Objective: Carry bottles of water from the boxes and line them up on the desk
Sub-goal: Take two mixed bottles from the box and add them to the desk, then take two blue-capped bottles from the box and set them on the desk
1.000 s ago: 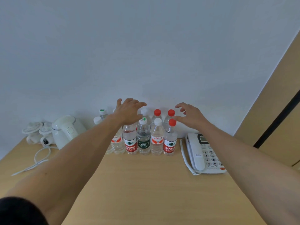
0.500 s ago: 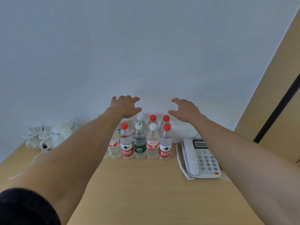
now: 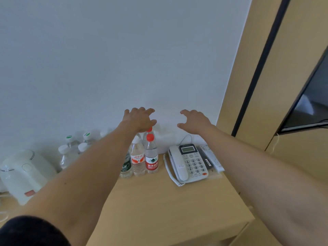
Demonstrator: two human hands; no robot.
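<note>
Several water bottles stand in rows against the wall on the wooden desk [image 3: 159, 206]. The rightmost, a red-capped bottle with a red label [image 3: 151, 155], stands beside a white-capped bottle with an orange label [image 3: 137, 158] and a green-labelled bottle [image 3: 126, 168] partly hidden by my left forearm. More bottles with white and green caps [image 3: 71, 150] stand further left. My left hand [image 3: 140, 118] hovers above the bottle caps, fingers loosely spread, holding nothing. My right hand [image 3: 194, 121] hovers apart to the right, above the phone, fingers relaxed and empty.
A white desk telephone [image 3: 188, 163] with a coiled cord lies right of the bottles, a remote control [image 3: 211, 158] beside it. A white electric kettle [image 3: 24, 173] stands at the left. A wooden panel [image 3: 248, 86] and a dark screen [image 3: 308, 107] rise on the right.
Both hands have lifted off and away from the bottle tops. The view has swung right and closer, so the bottles now sit left of centre, several hidden behind my left arm.
</note>
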